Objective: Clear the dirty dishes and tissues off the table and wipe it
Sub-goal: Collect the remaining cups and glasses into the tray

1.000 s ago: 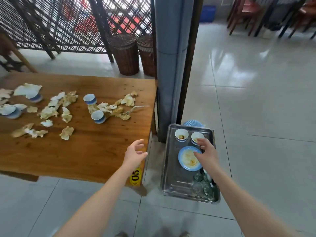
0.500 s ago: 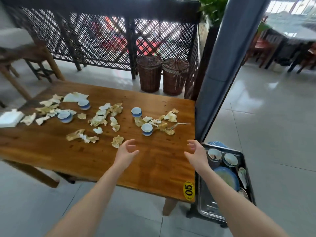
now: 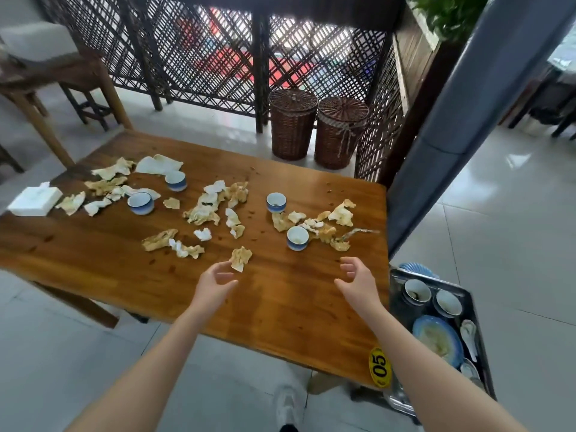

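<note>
Head-worn wide view, angled forward and down, above table [image 3: 280, 307]

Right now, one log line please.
left hand: open, empty | right hand: open, empty | table: four cups, tissues uncleared | tray: dishes loaded

Four small blue-and-white cups [image 3: 141, 203] stand upright across the middle of the frame on the brown wooden table [image 3: 280, 307], with crumpled tissues [image 3: 204, 210] (many stained yellow-brown) scattered flat around and between them

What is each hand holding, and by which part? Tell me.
Nothing is held. Left hand and right hand hover open over the brown wooden table.
</note>
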Action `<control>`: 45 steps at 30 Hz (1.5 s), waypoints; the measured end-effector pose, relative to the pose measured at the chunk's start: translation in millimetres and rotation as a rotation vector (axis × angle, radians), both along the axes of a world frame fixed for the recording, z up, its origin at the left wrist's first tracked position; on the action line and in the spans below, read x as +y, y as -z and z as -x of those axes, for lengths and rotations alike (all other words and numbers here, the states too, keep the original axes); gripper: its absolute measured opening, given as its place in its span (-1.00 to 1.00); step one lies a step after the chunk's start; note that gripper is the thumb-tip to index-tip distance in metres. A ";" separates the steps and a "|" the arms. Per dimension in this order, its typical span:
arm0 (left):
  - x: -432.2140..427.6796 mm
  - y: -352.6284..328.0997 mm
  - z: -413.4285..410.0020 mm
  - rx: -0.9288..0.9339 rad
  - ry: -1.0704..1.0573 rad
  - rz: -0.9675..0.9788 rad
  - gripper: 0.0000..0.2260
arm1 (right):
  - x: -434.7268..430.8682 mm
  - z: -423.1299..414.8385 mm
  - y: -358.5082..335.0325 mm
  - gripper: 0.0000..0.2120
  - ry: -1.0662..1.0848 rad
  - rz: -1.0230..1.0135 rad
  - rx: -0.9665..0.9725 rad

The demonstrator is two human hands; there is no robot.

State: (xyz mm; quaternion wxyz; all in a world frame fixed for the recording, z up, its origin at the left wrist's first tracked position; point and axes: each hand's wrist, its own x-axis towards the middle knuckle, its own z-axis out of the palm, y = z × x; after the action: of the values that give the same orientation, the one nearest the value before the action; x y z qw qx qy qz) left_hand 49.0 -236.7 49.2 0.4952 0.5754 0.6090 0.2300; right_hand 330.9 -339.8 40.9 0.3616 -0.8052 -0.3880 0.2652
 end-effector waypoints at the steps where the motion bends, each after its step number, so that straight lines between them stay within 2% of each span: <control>1: 5.3 2.5 0.2 0.005 0.001 0.003 -0.59 | 6.3 0.8 3.8 -0.57 -0.008 0.007 0.007; 10: 80.5 29.8 -14.8 0.030 -0.017 0.043 -0.56 | 92.7 -7.7 49.0 -0.52 0.013 0.120 0.046; 17: 143.5 53.0 -26.2 0.057 -0.008 0.103 -0.59 | 155.7 -4.4 83.1 -0.36 0.012 0.225 0.123; 24: 182.4 62.2 -13.4 0.072 -0.070 0.128 -0.61 | 194.4 0.1 100.2 -0.24 0.042 0.185 0.144; 28: 204.0 62.7 1.5 0.060 -0.101 0.140 -0.62 | 210.6 15.6 95.9 -0.28 0.103 0.167 0.094; 36: 263.7 62.1 65.1 0.012 -0.099 0.106 -0.64 | 283.4 96.4 62.6 -0.32 0.015 0.001 0.094; 45: 351.8 68.1 190.4 0.070 -0.115 0.093 -0.72 | 359.2 199.1 52.9 -0.33 0.039 0.003 0.063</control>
State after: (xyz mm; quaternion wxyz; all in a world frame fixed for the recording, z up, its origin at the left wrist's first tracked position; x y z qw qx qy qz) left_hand -141.4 115.1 -18.9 0.4858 0.5236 0.6679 0.2094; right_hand 131.9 19.4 -12.0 0.3776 -0.8043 -0.3603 0.2842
